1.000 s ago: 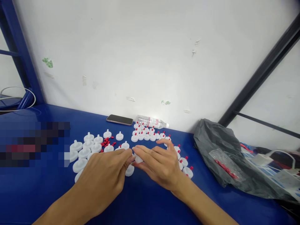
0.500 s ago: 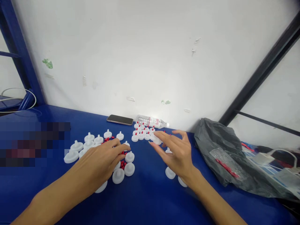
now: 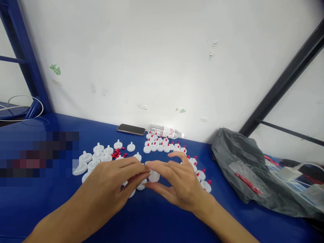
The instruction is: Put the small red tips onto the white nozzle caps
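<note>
My right hand (image 3: 181, 184) holds a white round plastic lid (image 3: 154, 176) between thumb and fingers, low over the table. My left hand (image 3: 117, 180) meets it from the left, thumb and fingertips pinched together at the lid's edge. Whatever those fingertips grip is hidden. White spouted lids (image 3: 97, 156) without red tips stand around and partly under my left hand. Among them lie small loose red caps (image 3: 116, 154). Beyond and beside my right hand, several white lids with red caps on their spouts (image 3: 160, 147) stand in a curving group.
Against the wall lie a black phone (image 3: 131, 129) and a clear plastic bottle (image 3: 165, 131) on its side. To the right, a dark grey plastic bag (image 3: 227, 158) carries a clear bag of red pieces (image 3: 248, 182). The blue tabletop (image 3: 152, 222) meets the wall behind.
My left hand has left the loose red caps and moved right. My right hand has come left and closer with a white lid, so both hands now meet at it.
</note>
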Demonstrator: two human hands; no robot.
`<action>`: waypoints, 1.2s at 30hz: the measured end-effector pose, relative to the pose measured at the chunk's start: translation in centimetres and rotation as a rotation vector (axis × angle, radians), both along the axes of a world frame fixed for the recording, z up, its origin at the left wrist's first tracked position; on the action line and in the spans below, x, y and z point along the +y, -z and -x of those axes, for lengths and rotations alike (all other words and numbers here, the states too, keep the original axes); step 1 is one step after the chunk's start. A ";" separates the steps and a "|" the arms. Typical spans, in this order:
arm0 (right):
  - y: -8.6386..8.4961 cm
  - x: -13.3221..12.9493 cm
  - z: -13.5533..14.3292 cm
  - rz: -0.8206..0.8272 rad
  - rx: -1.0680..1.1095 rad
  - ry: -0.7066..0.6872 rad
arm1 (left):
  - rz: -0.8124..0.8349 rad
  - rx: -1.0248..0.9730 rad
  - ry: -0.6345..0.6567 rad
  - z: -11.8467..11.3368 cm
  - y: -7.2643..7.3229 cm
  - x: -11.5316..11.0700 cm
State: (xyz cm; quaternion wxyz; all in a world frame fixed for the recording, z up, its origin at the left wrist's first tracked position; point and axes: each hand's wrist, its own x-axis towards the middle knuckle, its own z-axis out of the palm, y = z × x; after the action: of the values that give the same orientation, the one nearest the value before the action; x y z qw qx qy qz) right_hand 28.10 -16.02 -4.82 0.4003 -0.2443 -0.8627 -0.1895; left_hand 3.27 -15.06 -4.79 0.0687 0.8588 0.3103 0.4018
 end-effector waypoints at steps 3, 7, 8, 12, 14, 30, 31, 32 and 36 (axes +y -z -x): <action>0.1 0.1 0.0 0.003 0.002 -0.005 | 0.012 0.008 0.004 -0.1 0.0 0.1; -0.1 0.2 -0.1 -0.001 0.025 -0.019 | -0.056 0.017 -0.048 0.9 -0.6 0.4; -0.3 0.2 -0.2 0.000 0.045 -0.006 | -0.089 0.018 -0.082 1.4 -1.0 0.6; -0.9 0.6 -1.0 -0.019 0.129 0.102 | -0.097 0.136 -0.429 5.1 -3.3 1.8; -1.2 0.9 -1.5 -0.035 0.160 0.150 | -0.034 0.267 -0.634 7.2 -4.2 2.8; -0.3 2.8 -3.3 0.165 0.119 0.359 | 0.223 0.552 -0.895 12.7 -0.9 9.2; -0.3 2.9 -3.4 0.187 0.113 0.366 | 0.213 0.557 -0.894 12.8 -0.7 9.3; -0.2 3.0 -3.5 0.205 0.107 0.373 | 0.198 0.558 -0.884 12.9 -0.5 9.4; -0.2 3.2 -4.0 0.247 0.091 0.404 | 0.126 0.553 -0.823 13.6 0.2 9.9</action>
State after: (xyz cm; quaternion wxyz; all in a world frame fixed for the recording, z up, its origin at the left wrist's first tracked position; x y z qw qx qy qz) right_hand 32.08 -12.78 -4.58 0.3600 -0.4672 -0.7940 -0.1474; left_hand -10.32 -5.18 -4.97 -0.1287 0.7336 0.6538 0.1334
